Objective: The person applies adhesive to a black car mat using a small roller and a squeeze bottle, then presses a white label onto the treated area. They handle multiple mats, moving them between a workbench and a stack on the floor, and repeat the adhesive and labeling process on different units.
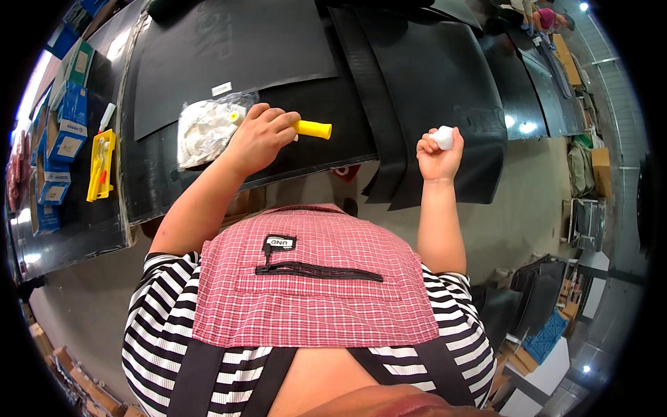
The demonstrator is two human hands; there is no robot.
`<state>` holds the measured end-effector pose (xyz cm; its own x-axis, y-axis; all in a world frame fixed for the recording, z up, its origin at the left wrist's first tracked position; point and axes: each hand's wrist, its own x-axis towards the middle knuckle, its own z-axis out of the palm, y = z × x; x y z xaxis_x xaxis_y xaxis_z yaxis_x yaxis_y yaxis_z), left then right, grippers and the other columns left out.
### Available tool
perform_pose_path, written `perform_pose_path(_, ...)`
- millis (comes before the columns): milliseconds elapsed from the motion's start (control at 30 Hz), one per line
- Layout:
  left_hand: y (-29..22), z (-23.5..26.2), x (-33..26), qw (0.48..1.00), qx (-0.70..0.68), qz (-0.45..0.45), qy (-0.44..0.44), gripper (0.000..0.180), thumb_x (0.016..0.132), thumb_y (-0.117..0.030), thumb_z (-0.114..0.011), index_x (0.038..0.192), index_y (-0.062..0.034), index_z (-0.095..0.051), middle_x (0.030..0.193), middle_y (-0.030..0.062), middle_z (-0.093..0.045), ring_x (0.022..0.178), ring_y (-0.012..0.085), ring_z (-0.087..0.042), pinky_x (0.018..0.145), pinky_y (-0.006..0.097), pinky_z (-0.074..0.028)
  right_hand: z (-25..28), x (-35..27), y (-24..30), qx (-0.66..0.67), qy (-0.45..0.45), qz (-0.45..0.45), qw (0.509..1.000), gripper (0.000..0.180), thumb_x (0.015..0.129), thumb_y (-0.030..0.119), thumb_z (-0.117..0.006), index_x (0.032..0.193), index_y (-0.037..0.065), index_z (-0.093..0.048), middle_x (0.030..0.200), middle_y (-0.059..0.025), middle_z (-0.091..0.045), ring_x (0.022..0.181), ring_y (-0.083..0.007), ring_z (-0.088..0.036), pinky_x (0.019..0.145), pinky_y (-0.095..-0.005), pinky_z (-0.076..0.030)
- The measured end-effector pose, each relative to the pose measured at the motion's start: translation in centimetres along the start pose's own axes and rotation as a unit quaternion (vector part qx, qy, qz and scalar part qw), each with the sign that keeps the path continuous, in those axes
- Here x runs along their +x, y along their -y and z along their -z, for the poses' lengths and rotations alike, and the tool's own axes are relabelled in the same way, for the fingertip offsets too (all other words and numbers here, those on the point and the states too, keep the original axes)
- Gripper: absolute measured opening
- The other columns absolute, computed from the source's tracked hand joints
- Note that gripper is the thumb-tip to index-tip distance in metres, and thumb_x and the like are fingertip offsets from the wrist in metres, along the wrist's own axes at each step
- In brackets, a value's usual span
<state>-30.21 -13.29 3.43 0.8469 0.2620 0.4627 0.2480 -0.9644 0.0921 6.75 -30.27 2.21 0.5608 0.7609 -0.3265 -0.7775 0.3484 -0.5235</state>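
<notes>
While a bag (pixel 202 132) lies alongside, the left hand (pixel 267 134) grips a yellow handle (pixel 316 129). The right hand (pixel 440 158) clasps a white piece (pixel 443 137).

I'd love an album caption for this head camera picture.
Left hand holds a yellow handle beside a plastic bag; right hand grips a white object.
</notes>
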Motion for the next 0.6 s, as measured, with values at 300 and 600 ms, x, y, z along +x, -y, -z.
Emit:
perform_pose_path(300, -4.5, -11.4, 3.3, 0.976, -0.025, 0.215, 0.008, 0.015, 0.079, -0.013, -0.077, 0.086, -0.0096, -0.064, 0.119, 0.0014, -0.069, 0.109, 0.0228, -0.063, 0.105, 0.043, -0.041, 0.0, 12.7, 3.5, -0.202, 0.073, -0.097, 0.972, 0.032, 0.091, 0.030, -0.080, 0.108, 0.008, -0.064, 0.092, -0.0061, -0.067, 0.068, -0.0157, -0.060, 0.062, -0.0267, -0.049)
perform_pose_path(600, -6.1, -13.9, 4.4, 0.941, 0.040, 0.335, 0.011, 0.024, 0.082, -0.023, -0.080, 0.092, -0.0130, -0.060, 0.123, -0.0042, -0.068, 0.124, 0.0200, -0.059, 0.120, 0.054, -0.028, 0.9, 18.2, 2.5, -0.302, 0.191, -0.135, 0.924, 0.026, 0.089, 0.022, -0.082, 0.104, 0.005, -0.069, 0.088, -0.0062, -0.071, 0.067, -0.0145, -0.065, 0.059, -0.0251, -0.050)
